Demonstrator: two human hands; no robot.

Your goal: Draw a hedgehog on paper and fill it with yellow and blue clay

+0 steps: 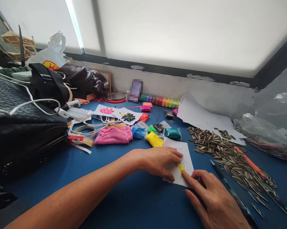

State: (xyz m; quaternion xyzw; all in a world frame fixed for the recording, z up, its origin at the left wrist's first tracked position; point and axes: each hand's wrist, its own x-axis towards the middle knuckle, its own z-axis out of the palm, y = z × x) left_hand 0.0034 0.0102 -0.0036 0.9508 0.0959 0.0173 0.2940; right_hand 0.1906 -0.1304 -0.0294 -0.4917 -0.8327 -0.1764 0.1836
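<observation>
The right grip (212, 194) is nearest, thumb apart from index finger, clamped on nothing; its index fingertip touches the yellow clay patch (181, 167) on the sheet (187, 160). Just beyond, the left grip (157, 160) lies on that sheet, thumb apart from its fingers. Light, short presses towards the drawn lines should spread it best, the left grip pinning the sheet clear of the clay. Beyond the left grip sits a yellow packet (154, 140).
</observation>
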